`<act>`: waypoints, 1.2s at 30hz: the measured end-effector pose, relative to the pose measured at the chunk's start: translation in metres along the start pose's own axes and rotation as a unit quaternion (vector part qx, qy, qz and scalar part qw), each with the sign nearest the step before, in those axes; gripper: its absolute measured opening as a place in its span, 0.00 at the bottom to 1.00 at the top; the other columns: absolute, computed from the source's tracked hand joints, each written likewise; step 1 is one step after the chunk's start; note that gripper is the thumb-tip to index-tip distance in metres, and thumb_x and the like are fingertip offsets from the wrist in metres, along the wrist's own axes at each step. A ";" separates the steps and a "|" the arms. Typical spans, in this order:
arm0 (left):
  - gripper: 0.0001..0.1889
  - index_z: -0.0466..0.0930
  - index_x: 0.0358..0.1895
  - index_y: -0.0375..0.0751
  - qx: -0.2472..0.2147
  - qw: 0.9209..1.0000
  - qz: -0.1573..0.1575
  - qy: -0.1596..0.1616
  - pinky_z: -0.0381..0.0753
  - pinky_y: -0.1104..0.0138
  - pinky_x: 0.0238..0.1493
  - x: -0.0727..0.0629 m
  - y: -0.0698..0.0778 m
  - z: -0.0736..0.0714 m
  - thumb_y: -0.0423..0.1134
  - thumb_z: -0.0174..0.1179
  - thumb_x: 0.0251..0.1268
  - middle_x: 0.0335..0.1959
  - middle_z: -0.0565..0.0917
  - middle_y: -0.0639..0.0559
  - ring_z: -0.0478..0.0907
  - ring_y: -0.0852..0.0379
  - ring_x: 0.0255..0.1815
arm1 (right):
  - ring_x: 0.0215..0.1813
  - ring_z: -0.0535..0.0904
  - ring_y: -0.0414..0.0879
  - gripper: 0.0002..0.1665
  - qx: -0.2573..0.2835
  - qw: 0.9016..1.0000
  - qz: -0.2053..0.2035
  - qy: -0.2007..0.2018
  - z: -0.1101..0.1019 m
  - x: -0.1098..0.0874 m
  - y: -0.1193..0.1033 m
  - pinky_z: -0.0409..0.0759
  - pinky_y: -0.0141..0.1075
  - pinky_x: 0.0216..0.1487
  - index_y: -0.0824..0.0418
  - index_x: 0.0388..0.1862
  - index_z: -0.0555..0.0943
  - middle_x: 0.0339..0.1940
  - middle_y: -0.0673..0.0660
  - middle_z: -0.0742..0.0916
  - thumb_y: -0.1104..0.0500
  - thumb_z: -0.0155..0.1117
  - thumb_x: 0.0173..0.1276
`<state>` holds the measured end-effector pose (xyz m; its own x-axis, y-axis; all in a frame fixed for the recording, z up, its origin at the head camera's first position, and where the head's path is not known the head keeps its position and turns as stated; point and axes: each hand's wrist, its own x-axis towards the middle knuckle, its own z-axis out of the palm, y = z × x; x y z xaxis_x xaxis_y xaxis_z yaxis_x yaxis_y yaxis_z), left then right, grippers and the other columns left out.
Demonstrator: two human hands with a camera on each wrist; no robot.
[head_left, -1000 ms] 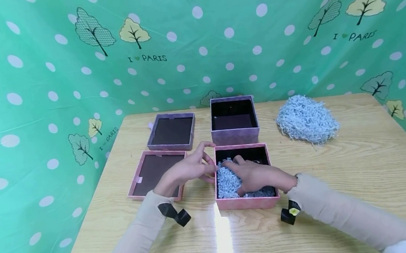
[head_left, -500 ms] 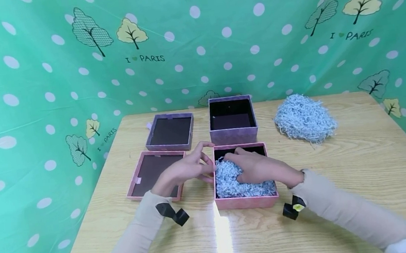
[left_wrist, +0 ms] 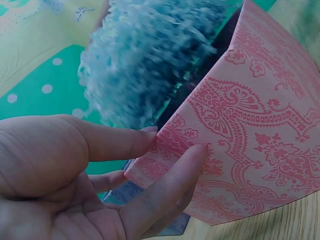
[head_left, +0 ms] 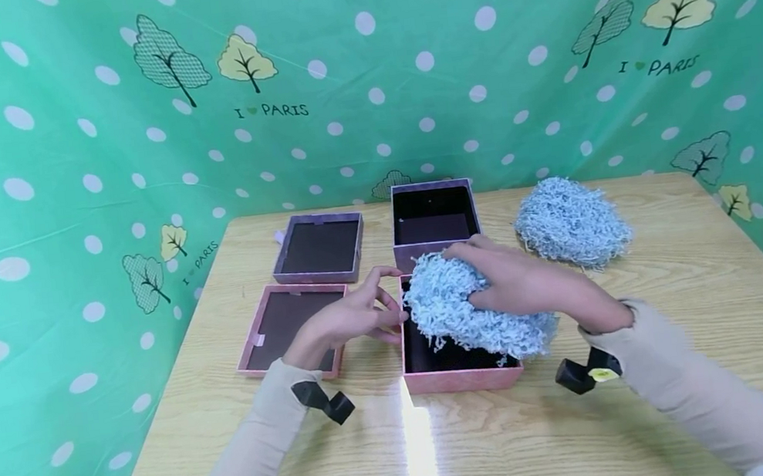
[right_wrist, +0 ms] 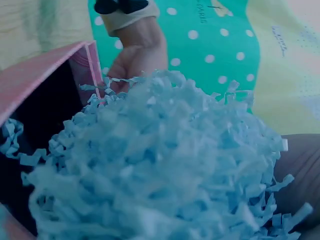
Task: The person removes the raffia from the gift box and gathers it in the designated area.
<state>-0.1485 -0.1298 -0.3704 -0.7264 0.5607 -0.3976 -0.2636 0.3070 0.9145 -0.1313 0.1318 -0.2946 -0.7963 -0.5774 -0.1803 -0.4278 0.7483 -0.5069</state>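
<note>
A pink patterned box (head_left: 462, 379) with a black interior sits on the table. Lifted out of it, a large light-blue clump of shredded paper (head_left: 451, 300) is held from above by my right hand (head_left: 521, 277), fingers dug into its far right side. The clump overhangs the box's right wall and fills most of the right wrist view, hiding the fingers there. My left hand (head_left: 351, 315) rests against the box's left side. In the left wrist view its thumb (left_wrist: 120, 142) touches the rim, while extended fingers (left_wrist: 170, 182) press on the outer wall and near a corner.
A purple open box (head_left: 438, 247) stands behind the pink one. A purple lid (head_left: 323, 246) and a pink lid (head_left: 293, 325) lie upturned at left. Another pile of blue shredded paper (head_left: 571, 222) lies at back right. A green polka-dot cloth (head_left: 364, 77) hangs behind the table.
My right hand has gathered the shredded paper inside the pink box and raised it up and to the right, baring the black interior. The left hand has stayed at the box wall.
</note>
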 end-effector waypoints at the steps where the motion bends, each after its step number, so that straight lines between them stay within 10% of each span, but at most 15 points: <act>1: 0.36 0.46 0.71 0.51 -0.001 1.000 0.001 -0.001 0.81 0.47 0.50 0.000 0.000 0.000 0.26 0.54 0.66 0.46 0.67 0.38 0.82 0.49 0.39 | 0.43 0.75 0.50 0.38 0.000 1.000 0.003 0.007 -0.003 -0.003 0.002 0.76 0.35 0.34 0.54 0.71 0.62 0.65 0.61 0.69 0.65 0.62 0.61; 11: 0.36 0.49 0.69 0.54 -0.003 1.000 -0.009 0.010 0.82 0.47 0.49 0.000 0.002 0.003 0.26 0.57 0.64 0.45 0.67 0.39 0.83 0.48 0.34 | 0.69 0.63 0.63 0.38 0.004 0.997 0.024 0.071 -0.031 -0.040 0.032 0.70 0.62 0.61 0.60 0.73 0.59 0.70 0.66 0.65 0.63 0.60 0.65; 36: 0.35 0.49 0.68 0.53 0.018 1.000 -0.013 0.004 0.82 0.47 0.49 -0.001 0.004 0.000 0.26 0.56 0.65 0.46 0.68 0.38 0.84 0.47 0.35 | 0.65 0.59 0.75 0.39 0.034 0.993 0.068 0.091 0.005 -0.088 0.158 0.63 0.70 0.58 0.73 0.70 0.57 0.66 0.78 0.64 0.68 0.61 0.62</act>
<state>-0.1492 -0.1290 -0.3664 -0.7245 0.5462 -0.4203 -0.2599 0.3482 0.9007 -0.1259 0.2989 -0.3631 -0.9117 -0.3987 -0.0991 -0.2857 0.7886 -0.5444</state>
